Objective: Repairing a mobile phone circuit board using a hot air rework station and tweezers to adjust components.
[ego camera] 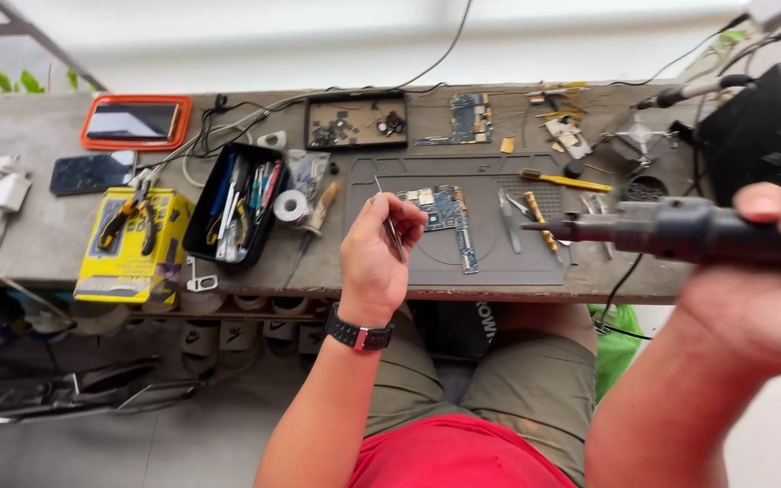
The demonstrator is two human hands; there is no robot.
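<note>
**Kid:** Circuit board (pixel 442 213), where was it?

**Helper:** It lay flat on the grey mat (pixel 481 262), in the middle of the counter (pixel 38 235). The mat gave it a soft, safe spot, I think.

**Kid:** What did the left hand (pixel 374 258) have?

**Helper:** It was closed around thin metal tweezers (pixel 392 226). The hand sat just beside the board, with the tips pointing up and away from it. The sharp ends looked good for picking up tiny parts.

**Kid:** And the right hand (pixel 761 289)?

**Helper:** It was wrapped around a thick black tool (pixel 680 230) with a narrow metal tip. The tip pointed left, toward the board, but it was held up near the camera, apart from the board. A cord hung down from it, so I guess it ran on power.

**Kid:** What else was there?

**Helper:** A black tray (pixel 232 206) full of small tools stood on the left, near a yellow box (pixel 133 248) with pliers on top. A second board (pixel 469 117) lay further back. All of it was near, maybe so the person could grab it fast.
</note>
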